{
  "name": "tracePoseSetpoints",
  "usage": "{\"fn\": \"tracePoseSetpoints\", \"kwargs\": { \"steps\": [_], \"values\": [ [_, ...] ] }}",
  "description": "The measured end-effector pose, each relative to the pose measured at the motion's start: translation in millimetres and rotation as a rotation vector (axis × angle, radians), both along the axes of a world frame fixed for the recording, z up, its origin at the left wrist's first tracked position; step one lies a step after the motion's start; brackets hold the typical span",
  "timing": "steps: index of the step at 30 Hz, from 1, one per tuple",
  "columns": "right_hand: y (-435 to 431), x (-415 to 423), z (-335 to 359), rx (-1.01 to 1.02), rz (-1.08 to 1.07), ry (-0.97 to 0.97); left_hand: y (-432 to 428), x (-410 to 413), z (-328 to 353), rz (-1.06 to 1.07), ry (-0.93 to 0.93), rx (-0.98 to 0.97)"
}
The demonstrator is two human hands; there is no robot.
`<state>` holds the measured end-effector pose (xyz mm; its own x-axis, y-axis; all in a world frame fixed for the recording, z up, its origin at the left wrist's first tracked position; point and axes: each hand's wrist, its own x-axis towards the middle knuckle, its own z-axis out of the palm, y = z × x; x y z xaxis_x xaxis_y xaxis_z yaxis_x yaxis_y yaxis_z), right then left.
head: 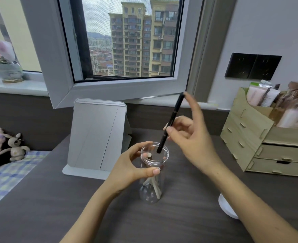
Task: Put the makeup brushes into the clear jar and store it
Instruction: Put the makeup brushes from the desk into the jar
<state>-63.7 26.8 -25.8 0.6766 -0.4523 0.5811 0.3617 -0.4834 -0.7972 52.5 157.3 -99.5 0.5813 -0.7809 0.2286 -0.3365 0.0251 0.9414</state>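
Note:
A clear jar [151, 193] stands upright on the dark desk [179, 216], with pale-handled brushes leaning inside it. My left hand [132, 168] grips the jar around its upper part, just under the open rim. My right hand [190, 135] pinches a slim black brush [171, 121] between thumb and fingers. The brush tilts to the upper right and its lower end sits in the jar's mouth. The index finger points up, blurred.
A grey folding mirror stand [96, 135] is just behind the jar. A wooden drawer organiser [267, 142] with cosmetics fills the right. A white round lid [226, 206] lies under my right forearm. Plush toys [15, 146] sit at the left.

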Motion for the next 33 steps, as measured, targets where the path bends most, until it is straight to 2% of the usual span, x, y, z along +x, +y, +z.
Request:
{"fn": "tracePoseSetpoints", "kwargs": {
  "steps": [3, 7, 13, 14, 16, 18, 19, 21, 23, 25, 29, 33],
  "values": [
    [-4, 4, -13, -0.237, -0.088, 0.117, 0, 0, 0, -0.002, -0.003, 0.002],
    [-8, 8, -22, -0.412, -0.137, 0.278, 0, 0, 0, -0.008, -0.014, 0.002],
    [-14, 12, -20, -0.758, -0.222, 0.254, -1, -1, 0, -0.014, -0.016, 0.005],
    [-16, 11, -19, -0.753, -0.21, 0.263, -1, -1, 0, -0.014, -0.016, 0.006],
    [-23, 7, -13, -0.588, -0.214, 0.236, -2, 0, -1, -0.004, -0.011, 0.002],
    [-49, 3, -17, -0.379, -0.417, 0.247, -3, 1, -2, 0.006, -0.012, -0.005],
    [-68, 3, -22, -0.34, -0.566, 0.337, -3, 1, -2, 0.016, -0.016, -0.011],
    [-107, -1, -44, -0.339, -0.786, 0.681, -4, -2, -3, 0.022, -0.021, -0.026],
    [-133, -5, -71, -0.342, -0.841, 1.003, -5, -4, -3, 0.029, -0.023, -0.036],
    [-147, -7, -94, -0.349, -0.823, 1.144, -8, -6, -4, 0.039, -0.019, -0.046],
    [-160, -2, -118, -0.393, -0.833, 1.159, -15, -13, -8, 0.083, -0.004, -0.081],
    [-159, 6, -115, -0.444, -0.826, 1.154, -19, -18, -9, 0.104, -0.002, -0.09]
  ]
}}
